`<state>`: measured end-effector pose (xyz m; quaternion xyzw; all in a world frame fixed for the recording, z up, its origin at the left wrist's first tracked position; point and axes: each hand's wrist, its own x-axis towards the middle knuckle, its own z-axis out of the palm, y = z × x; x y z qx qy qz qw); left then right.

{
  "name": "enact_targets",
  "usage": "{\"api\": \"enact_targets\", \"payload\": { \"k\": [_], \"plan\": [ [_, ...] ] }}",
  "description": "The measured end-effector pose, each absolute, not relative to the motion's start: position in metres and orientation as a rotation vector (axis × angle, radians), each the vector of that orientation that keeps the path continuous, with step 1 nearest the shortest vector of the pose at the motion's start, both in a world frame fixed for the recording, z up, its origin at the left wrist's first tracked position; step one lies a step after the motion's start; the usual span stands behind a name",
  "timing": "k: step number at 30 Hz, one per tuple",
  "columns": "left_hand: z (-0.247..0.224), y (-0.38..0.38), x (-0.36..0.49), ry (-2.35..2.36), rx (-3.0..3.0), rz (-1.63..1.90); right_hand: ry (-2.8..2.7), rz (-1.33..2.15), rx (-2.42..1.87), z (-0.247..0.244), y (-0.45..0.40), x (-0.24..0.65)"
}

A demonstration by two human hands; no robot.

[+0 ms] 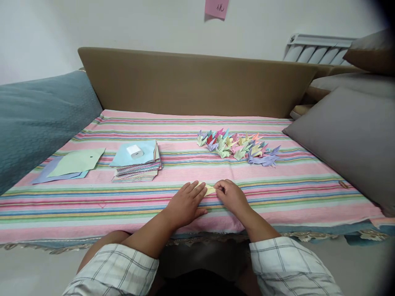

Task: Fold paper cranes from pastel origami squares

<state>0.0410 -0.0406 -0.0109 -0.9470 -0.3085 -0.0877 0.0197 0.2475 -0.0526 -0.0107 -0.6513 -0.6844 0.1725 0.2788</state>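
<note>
A small piece of folded pale yellow paper (210, 190) lies on the striped cloth, partly covered by my fingers. My left hand (188, 203) rests flat over its left part, fingers stretched out and thumb apart. At the paper's right tip, my right hand (231, 196) pinches the narrow end between thumb and forefinger. Beyond my hands, a cluster of folded paper cranes (237, 146) in many colours stands on the cloth. To the left sits a stack of square paper sheets (138, 166) with a white charger block (135, 151) on top.
Loose sheets (77, 162) in green, blue and purple lie at the left. The striped cloth (185, 123) covers the seat up to a brown backrest (197, 84). Grey cushions (345, 139) stand at the right, a blue-green armrest (46, 119) at the left.
</note>
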Motion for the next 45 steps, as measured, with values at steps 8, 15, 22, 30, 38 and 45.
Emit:
{"api": "enact_targets", "payload": {
  "k": [8, 15, 22, 30, 38, 45],
  "plan": [
    [-0.010, -0.041, 0.042, -0.968, -2.932, -0.282, -1.923, 0.371, -1.750, -0.011, -0.056, 0.250],
    [-0.010, -0.041, 0.042, -0.977, -2.939, -0.283, -1.954, 0.401, -1.723, -0.009, -0.057, 0.258],
    [-0.010, -0.041, 0.043, -0.980, -2.943, -0.300, -1.801, 0.437, -1.639, -0.007, -0.059, 0.263],
    [-0.013, -0.040, 0.042, -0.978, -2.942, -0.286, -2.125, 0.213, -1.608, -0.008, -0.066, 0.260],
    [-0.011, -0.041, 0.042, -1.001, -2.971, -0.256, -2.252, 0.076, -1.330, -0.006, -0.070, 0.245],
    [-0.006, -0.036, 0.035, -1.113, -3.012, -0.441, -2.301, 0.122, -1.355, -0.030, -0.069, 0.232]
  ]
}}
